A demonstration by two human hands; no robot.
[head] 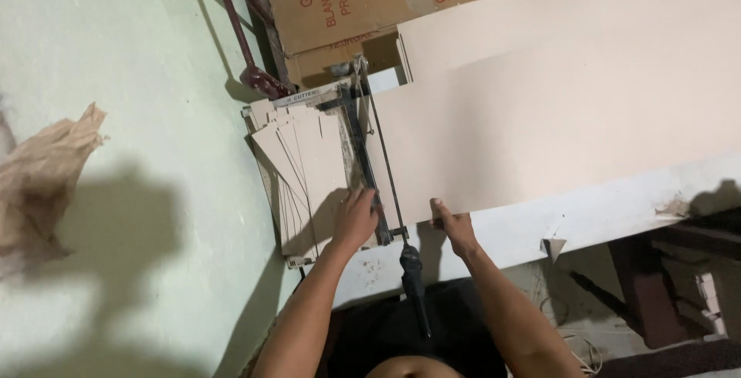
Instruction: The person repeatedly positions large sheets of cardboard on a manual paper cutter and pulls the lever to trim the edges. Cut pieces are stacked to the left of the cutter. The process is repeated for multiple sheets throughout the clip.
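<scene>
Cardboard sheet (556,108), large, pale and uncut, fills the upper right of the frame, lying across a white workbench (587,220) with its near left corner fed up against a guillotine paper cutter (363,162) at centre. The person's right hand (455,227) pinches that lower edge of the sheet, thumb on top and fingers curled beneath, just right of the blade line. The left hand (356,220) lies flat, fingers spread and gripping nothing, pressing down on a fanned stack of cut strips (305,185) that rests on the cutter's bed at centre left. The cutter's lever arm (382,162) runs down along the cutting edge, and its black handle (413,277) hangs free toward the lower middle of the frame, with neither hand on it.

By the look of it, the work stands at the feeding and squaring step: the sheet is being lined up against the blade while the finished strips are held steady. A cut would seem to call for one hand to leave its place and take the handle, with the sheet kept square so that the strip comes off even.

Printed brown cartons (347,0) stand along the top, and crumpled brown paper (38,185) lies at the far left against a pale green floor (154,77).
</scene>
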